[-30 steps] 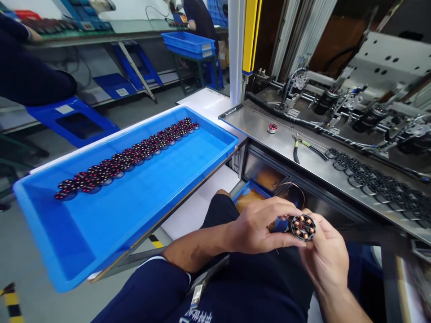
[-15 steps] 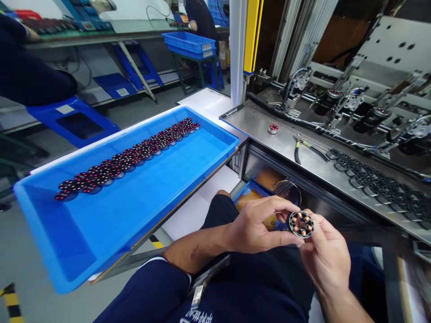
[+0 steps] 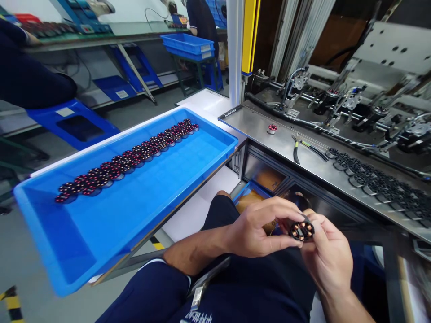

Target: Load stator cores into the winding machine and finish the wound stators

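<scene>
Between my two hands is a round black motor stator (image 3: pixel 301 230) with copper windings, held above my lap and tilted. My left hand (image 3: pixel 261 226) pinches its left side, thumb below and fingers above. On the other side, my right hand (image 3: pixel 328 251) grips the right edge with thumb and fingers. Both hands are closed on it; some fingertips are hidden behind the part. A blue tray (image 3: pixel 161 188) to the left holds long rows of wound stators (image 3: pixel 128 160) with red and copper tops.
On the metal bench lie a single red-topped stator (image 3: pixel 272 128), green-handled cutters (image 3: pixel 308 149) and several rows of black stators (image 3: pixel 380 181). Behind them stands a winding machine (image 3: pixel 350 101). A yellow post (image 3: pixel 249 38) rises beside it. Co-workers sit at a far bench (image 3: pixel 134 36).
The stator in my hands has tipped, so its face is seen more obliquely and its side wall shows. The thin wire loop above it is no longer visible. The hands barely shifted.
</scene>
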Available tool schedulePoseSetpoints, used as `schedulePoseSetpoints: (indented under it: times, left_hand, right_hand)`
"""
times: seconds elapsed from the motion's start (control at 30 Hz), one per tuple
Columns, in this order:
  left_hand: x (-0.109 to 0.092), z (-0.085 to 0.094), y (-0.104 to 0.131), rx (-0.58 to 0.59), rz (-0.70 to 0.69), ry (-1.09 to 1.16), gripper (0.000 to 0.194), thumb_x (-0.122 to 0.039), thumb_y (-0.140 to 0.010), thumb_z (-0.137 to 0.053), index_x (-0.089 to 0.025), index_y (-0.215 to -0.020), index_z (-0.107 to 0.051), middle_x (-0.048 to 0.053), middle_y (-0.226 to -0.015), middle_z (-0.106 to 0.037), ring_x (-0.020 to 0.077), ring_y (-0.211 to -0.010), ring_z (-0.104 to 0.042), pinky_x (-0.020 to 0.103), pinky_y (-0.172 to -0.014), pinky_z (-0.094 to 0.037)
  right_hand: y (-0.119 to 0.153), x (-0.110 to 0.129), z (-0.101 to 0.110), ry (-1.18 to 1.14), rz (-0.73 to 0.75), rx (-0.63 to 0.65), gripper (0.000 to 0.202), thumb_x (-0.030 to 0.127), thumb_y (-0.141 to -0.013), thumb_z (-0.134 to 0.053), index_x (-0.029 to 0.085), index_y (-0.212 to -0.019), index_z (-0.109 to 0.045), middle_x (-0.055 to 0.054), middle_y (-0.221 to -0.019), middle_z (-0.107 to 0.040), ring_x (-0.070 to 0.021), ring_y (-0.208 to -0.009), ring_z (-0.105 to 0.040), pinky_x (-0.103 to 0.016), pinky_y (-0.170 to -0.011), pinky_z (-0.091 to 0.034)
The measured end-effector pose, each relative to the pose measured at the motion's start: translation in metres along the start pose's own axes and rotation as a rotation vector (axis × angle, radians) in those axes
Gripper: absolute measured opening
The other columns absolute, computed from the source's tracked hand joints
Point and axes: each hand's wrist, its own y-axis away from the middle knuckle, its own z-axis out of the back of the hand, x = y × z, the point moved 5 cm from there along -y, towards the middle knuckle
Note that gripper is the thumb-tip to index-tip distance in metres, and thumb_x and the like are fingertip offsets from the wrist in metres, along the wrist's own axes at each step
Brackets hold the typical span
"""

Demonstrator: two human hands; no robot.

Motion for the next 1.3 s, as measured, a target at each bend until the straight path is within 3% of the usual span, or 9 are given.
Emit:
schedulePoseSetpoints:
  times: [0.13,0.27,0.37,0.47,0.77,0.9,1.07,1.23,1.3]
  left_hand:
    - [0.002,-0.001,0.004,0.023,0.083,0.152,0.027,-0.008,-0.08,-0.073,-0.018,-0.105,-0.07,0.013,-0.116,-0.068,0.0213,-0.106,-0.069,0.035,-0.094,-0.058]
    - [0.022,-0.011,0.014,-0.037,0.409,0.686,0.047,-0.024,-0.074,-0.085,-0.022,-0.117,-0.064,0.012,-0.127,-0.063,0.0229,-0.113,-0.067,0.037,-0.095,-0.056]
    - [0.037,-0.031,0.024,0.033,0.735,0.961,0.051,-0.049,-0.08,-0.077,-0.016,-0.116,-0.06,0.012,-0.105,-0.071,0.0191,-0.092,-0.073,0.03,-0.079,-0.058]
    - [0.037,-0.047,0.026,0.229,0.864,1.079,0.047,-0.053,-0.083,-0.071,-0.013,-0.103,-0.06,0.009,-0.079,-0.072,0.0186,-0.068,-0.073,0.026,-0.06,-0.056]
    - [0.032,-0.044,0.018,0.127,0.866,0.963,0.044,-0.045,-0.078,-0.08,-0.012,-0.1,-0.061,0.006,-0.076,-0.074,0.0151,-0.066,-0.072,0.024,-0.061,-0.058]
    - [0.032,-0.043,0.017,0.116,0.851,0.914,0.043,-0.045,-0.078,-0.079,-0.013,-0.1,-0.061,0.005,-0.078,-0.072,0.0138,-0.066,-0.071,0.024,-0.062,-0.057]
    - [0.033,-0.039,0.019,0.075,0.802,0.805,0.039,-0.039,-0.085,-0.074,-0.016,-0.111,-0.056,0.0,-0.077,-0.068,0.0087,-0.06,-0.066,0.02,-0.058,-0.053]
    - [0.025,-0.033,0.014,-0.017,0.655,0.933,0.041,-0.024,-0.077,-0.082,-0.021,-0.105,-0.052,0.007,-0.11,-0.069,0.0174,-0.091,-0.074,0.028,-0.078,-0.058]
    - [0.023,-0.03,0.01,-0.09,0.618,1.041,0.047,-0.029,-0.071,-0.087,-0.022,-0.101,-0.051,0.007,-0.12,-0.067,0.0228,-0.11,-0.07,0.035,-0.09,-0.055]
  right_hand:
    - [0.002,0.016,0.005,0.253,0.232,0.018,0.017,0.02,-0.096,-0.058,0.019,-0.081,-0.064,-0.002,-0.08,-0.058,-0.0097,-0.057,-0.056,-0.023,-0.051,-0.048]
    - [0.01,0.044,0.005,0.614,0.664,0.126,0.019,0.001,-0.086,-0.06,0.017,-0.094,-0.064,-0.004,-0.084,-0.062,-0.0156,-0.076,-0.063,-0.028,-0.064,-0.052]
    - [0.014,0.054,0.005,0.791,0.831,0.225,0.03,-0.005,-0.081,-0.063,0.015,-0.104,-0.062,-0.005,-0.089,-0.064,-0.0164,-0.082,-0.065,-0.029,-0.067,-0.054]
    - [0.015,0.058,0.009,0.859,0.888,0.26,0.033,-0.007,-0.08,-0.063,0.012,-0.107,-0.062,-0.006,-0.093,-0.064,-0.0162,-0.086,-0.066,-0.029,-0.071,-0.055]
    - [0.008,0.071,0.021,0.793,0.805,0.321,0.05,0.0,-0.075,-0.076,0.014,-0.121,-0.064,-0.009,-0.101,-0.065,-0.0212,-0.091,-0.065,-0.036,-0.072,-0.056]
    - [0.01,0.077,0.015,0.892,0.871,0.373,0.036,-0.004,-0.077,-0.071,0.016,-0.107,-0.07,-0.005,-0.089,-0.068,-0.0169,-0.08,-0.065,-0.032,-0.068,-0.055]
    - [0.013,0.078,0.011,1.067,0.853,0.263,0.023,-0.001,-0.082,-0.069,0.014,-0.099,-0.067,-0.004,-0.084,-0.068,-0.0109,-0.074,-0.064,-0.023,-0.062,-0.05]
    - [0.012,0.079,0.008,1.056,0.718,0.143,0.014,0.003,-0.088,-0.066,0.016,-0.092,-0.064,-0.002,-0.081,-0.065,-0.0101,-0.071,-0.063,-0.022,-0.063,-0.049]
    - [0.011,0.084,0.006,1.003,0.693,0.148,0.013,0.005,-0.088,-0.064,0.017,-0.09,-0.063,-0.002,-0.08,-0.064,-0.0112,-0.071,-0.063,-0.024,-0.062,-0.05]
